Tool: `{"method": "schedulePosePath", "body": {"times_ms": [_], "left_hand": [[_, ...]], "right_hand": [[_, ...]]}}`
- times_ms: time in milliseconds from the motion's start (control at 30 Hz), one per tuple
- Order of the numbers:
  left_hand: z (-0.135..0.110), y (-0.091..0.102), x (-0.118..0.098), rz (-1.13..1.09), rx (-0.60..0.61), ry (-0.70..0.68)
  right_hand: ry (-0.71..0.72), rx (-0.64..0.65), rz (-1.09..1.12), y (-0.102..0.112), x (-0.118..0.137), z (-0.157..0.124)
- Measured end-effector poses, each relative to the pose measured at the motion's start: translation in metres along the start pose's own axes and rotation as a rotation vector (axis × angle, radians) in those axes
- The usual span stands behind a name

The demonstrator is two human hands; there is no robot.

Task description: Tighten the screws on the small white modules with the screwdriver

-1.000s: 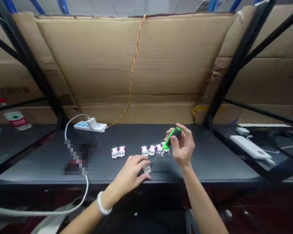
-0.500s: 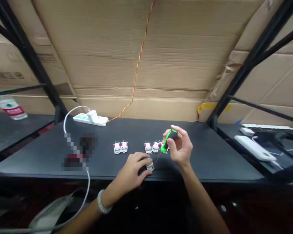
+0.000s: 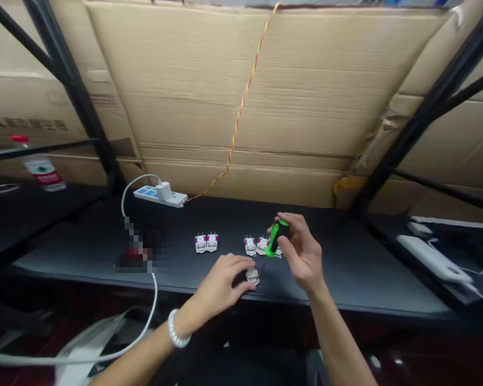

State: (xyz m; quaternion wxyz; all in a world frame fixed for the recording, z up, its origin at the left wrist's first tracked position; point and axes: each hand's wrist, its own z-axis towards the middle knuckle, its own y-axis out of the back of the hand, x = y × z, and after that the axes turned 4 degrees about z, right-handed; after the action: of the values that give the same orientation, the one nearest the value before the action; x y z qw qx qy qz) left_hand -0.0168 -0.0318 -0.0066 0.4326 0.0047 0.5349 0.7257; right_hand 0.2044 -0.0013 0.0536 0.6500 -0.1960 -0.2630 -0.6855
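**Part held in the left hand, screwdriver in the right hand**

The left fingers are curled, nearly closed: fingertips at the far side and thumb at the near side pinch the white part, which lies close to the worktop's front edge. The right fingers are wrapped about the green-and-black handle, which is tilted; its thin shaft slopes down toward the part's right side, though contact of the tip cannot be told. Just beyond the part stands a row of similar pieces, its right end partly hidden by the handle. Farther left, a touching pair lies apart from the row. Behind, near the cardboard, rests a power strip with a plug.
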Motion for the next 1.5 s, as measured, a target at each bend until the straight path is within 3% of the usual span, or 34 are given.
{"method": "schedulePosePath", "body": {"times_ms": [133, 300, 533, 700, 800, 1000, 1067, 1167, 1200, 1333, 1400, 1500], "left_hand": [[-0.003, -0.002, -0.001, 0.004, -0.007, -0.003], [-0.004, -0.005, 0.0, -0.028, -0.031, 0.004], [-0.003, -0.005, 0.004, -0.069, -0.092, -0.047], [-0.003, -0.007, 0.007, -0.051, -0.109, -0.085], [-0.003, -0.007, 0.008, -0.046, -0.116, -0.097], [-0.003, -0.006, 0.008, -0.046, -0.099, -0.099], [-0.003, -0.006, 0.008, -0.045, -0.101, -0.101], [-0.003, -0.007, 0.008, -0.053, -0.102, -0.106], [-0.003, -0.007, 0.008, -0.055, -0.1, -0.107], [-0.003, -0.007, 0.007, -0.06, -0.103, -0.113], [-0.004, -0.008, 0.007, -0.066, -0.113, -0.11], [-0.004, -0.007, 0.008, -0.066, -0.107, -0.112]], "right_hand": [[0.058, -0.1, -0.234, 0.001, 0.003, 0.0], [0.068, -0.226, -0.271, -0.003, 0.012, 0.002], [-0.089, 0.03, -0.126, 0.008, 0.042, 0.0], [0.008, -0.082, -0.314, -0.001, 0.038, 0.004], [-0.004, -0.156, -0.359, -0.004, 0.032, 0.006], [-0.101, 0.067, -0.139, 0.01, 0.025, 0.004], [-0.053, 0.022, -0.182, 0.009, 0.023, 0.003], [0.002, -0.145, -0.208, 0.001, 0.026, 0.002], [-0.015, -0.145, -0.173, -0.001, 0.028, 0.001], [-0.125, 0.05, -0.049, -0.004, 0.041, -0.004], [-0.096, 0.036, -0.129, -0.004, 0.043, -0.005], [0.034, -0.093, -0.378, -0.005, 0.041, -0.001]]}}
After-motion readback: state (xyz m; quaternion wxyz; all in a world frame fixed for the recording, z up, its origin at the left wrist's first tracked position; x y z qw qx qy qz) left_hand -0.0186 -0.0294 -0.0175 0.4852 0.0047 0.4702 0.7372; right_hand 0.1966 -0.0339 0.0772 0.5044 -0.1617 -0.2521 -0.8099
